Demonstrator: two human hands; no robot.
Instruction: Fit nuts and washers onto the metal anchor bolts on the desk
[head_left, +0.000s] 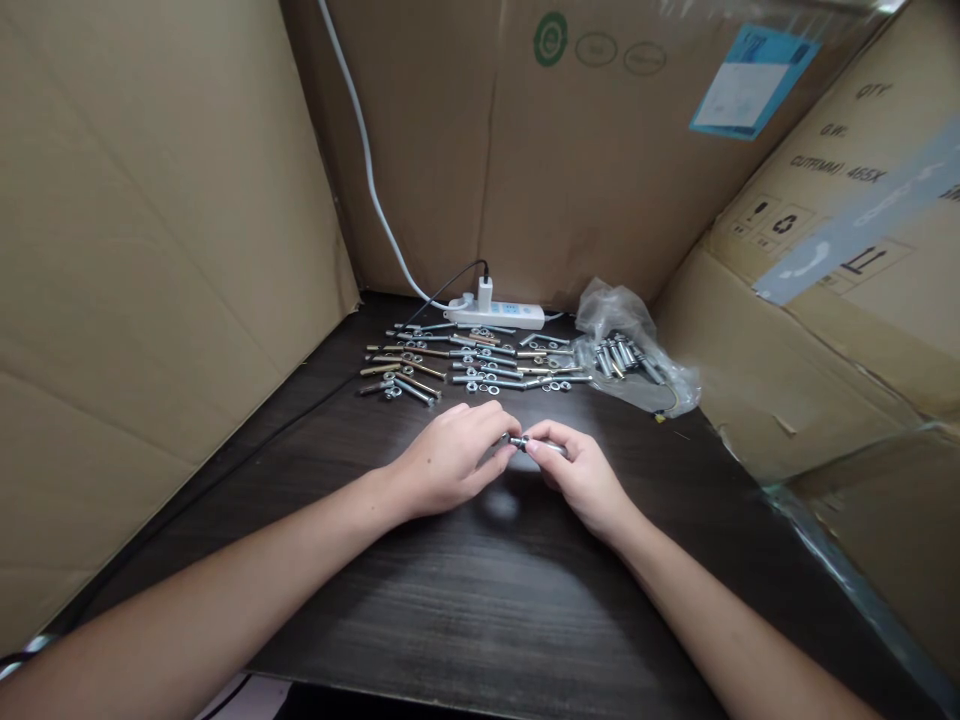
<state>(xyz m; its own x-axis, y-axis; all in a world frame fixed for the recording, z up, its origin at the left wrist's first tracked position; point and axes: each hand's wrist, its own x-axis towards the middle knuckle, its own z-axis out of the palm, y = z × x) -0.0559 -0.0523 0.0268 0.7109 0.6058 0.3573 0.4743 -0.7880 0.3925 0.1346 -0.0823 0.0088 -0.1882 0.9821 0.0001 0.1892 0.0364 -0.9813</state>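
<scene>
Between my two hands lies a silvery expansion bolt, held roughly level above the dark table. My right hand is closed around its body, thumb and fingers pinching it. At the bolt's left end, the thumb and index finger of my left hand are pinched on a small metal part, perhaps a nut or washer, mostly covered by the fingertips. Beyond the hands, disassembled bolts, sleeves, nuts and washers are laid out in loose rows, some silver and some brass-coloured.
A clear plastic bag at the back right holds several bolts. Behind the rows stands a white power strip with a plugged-in adapter. Its black cable crosses the table's left side. Cardboard walls enclose three sides.
</scene>
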